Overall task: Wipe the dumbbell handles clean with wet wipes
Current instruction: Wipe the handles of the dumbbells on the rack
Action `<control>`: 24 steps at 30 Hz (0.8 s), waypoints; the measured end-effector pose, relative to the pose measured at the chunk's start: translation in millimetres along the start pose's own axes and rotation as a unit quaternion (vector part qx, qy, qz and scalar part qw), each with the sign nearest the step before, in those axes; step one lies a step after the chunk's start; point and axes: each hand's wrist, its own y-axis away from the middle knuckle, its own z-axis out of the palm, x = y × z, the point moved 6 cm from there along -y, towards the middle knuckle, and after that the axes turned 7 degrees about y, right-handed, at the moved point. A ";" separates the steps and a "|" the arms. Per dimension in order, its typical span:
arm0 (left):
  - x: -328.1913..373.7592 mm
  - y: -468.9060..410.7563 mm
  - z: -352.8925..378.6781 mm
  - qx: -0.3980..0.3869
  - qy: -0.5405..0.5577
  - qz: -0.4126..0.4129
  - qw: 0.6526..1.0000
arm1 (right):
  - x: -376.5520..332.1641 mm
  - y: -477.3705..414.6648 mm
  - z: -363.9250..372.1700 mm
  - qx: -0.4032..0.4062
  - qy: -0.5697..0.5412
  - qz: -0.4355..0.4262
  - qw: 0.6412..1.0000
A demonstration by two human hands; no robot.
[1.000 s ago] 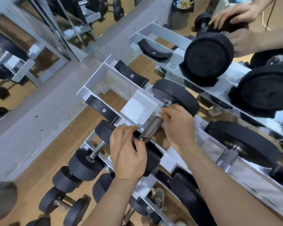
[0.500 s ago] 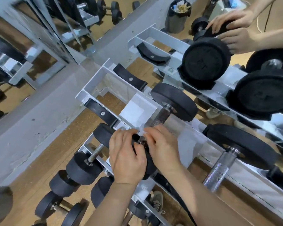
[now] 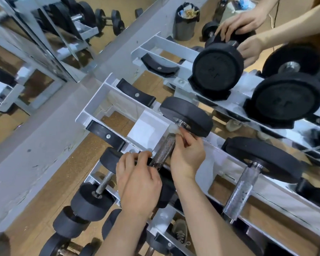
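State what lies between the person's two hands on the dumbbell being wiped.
In the head view, a bare stretch of the knurled handle lies between the left hand, gripping the near weight, and the right hand, pinching the wet wipe.

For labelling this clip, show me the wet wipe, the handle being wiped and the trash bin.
wet wipe (image 3: 172,129): head view, middle of the white wad.
knurled handle (image 3: 164,150): head view, bare middle of the grip.
trash bin (image 3: 184,29): head view, grey outer wall.
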 end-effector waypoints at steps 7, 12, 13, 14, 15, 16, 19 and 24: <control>-0.8 2.0 -1.5 0.046 0.032 -0.002 0.998 | 35.8 -14.6 25.9 0.045 -0.270 0.259 0.926; -6.9 -4.7 -1.1 0.034 0.060 0.008 0.998 | 30.9 -10.2 17.7 -0.025 -0.176 0.203 0.963; -7.9 -5.8 -1.2 0.032 0.064 0.006 0.997 | 32.0 -0.3 11.1 -0.054 -0.115 0.168 0.977; -8.5 -6.2 -1.4 0.030 0.067 0.003 0.997 | 34.0 10.2 4.8 -0.088 -0.046 0.122 0.988; -9.1 -6.3 -1.7 0.029 0.068 0.002 0.997 | 32.9 20.2 -0.4 -0.123 0.027 0.066 0.990; -9.5 -6.1 -1.7 0.029 0.068 0.002 0.997 | 29.8 26.5 -4.6 -0.148 0.091 0.011 0.985; -8.7 -4.6 -1.1 0.028 0.067 0.002 0.997 | -3.9 13.3 -14.8 -0.120 0.165 -0.147 0.968; -4.4 -0.6 -3.3 0.049 0.077 0.008 0.996 | -28.6 11.8 4.2 -0.152 0.302 -0.319 0.885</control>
